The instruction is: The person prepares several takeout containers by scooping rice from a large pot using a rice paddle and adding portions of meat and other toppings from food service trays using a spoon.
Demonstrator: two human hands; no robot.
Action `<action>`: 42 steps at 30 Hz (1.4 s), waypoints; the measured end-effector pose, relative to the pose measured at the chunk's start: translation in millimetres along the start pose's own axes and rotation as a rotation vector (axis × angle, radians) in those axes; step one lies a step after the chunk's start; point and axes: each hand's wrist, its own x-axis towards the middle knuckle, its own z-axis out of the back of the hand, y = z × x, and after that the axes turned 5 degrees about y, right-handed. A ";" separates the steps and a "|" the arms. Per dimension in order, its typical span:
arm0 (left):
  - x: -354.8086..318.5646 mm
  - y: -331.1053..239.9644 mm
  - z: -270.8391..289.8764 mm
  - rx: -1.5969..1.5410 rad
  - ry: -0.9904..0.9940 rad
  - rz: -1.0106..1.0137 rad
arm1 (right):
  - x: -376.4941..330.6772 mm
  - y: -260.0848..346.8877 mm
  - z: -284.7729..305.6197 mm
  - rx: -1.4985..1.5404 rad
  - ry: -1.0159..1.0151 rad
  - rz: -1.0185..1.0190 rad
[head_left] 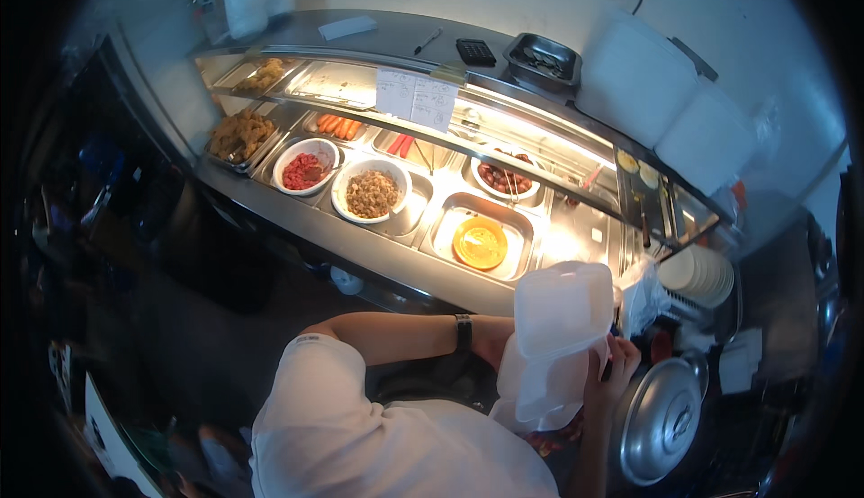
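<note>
A white foam takeaway box [562, 309] stands with its lid raised, close in front of my body. My right hand [621, 358] grips its right edge, with the fingers bent around it. On the other side, my left hand [491, 340] reaches in behind the box and holds it; its fingers are hidden by the foam. The bottom half of the box shows a pale inside, and I see no food there. A dark watch [463, 333] is on my left wrist.
Ahead runs a lit food counter [360, 237] with a glass shelf. It holds a bowl of brown mince [371, 194], a bowl of red food [304, 170], an orange bowl [480, 243] and fried pieces [241, 136]. A lidded metal pot [661, 421] and stacked plates [697, 275] stand right.
</note>
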 end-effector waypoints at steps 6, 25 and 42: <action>28.7 -6.5 14.1 -0.035 -0.056 0.024 | 5.6 -33.7 22.9 0.284 0.085 -0.139; -165.6 -48.9 77.4 0.070 0.107 -0.066 | 104.2 107.2 -95.1 0.890 0.471 -0.542; -163.5 -22.0 90.7 -0.489 0.199 -0.050 | 19.5 165.6 -107.6 0.997 -0.067 -0.879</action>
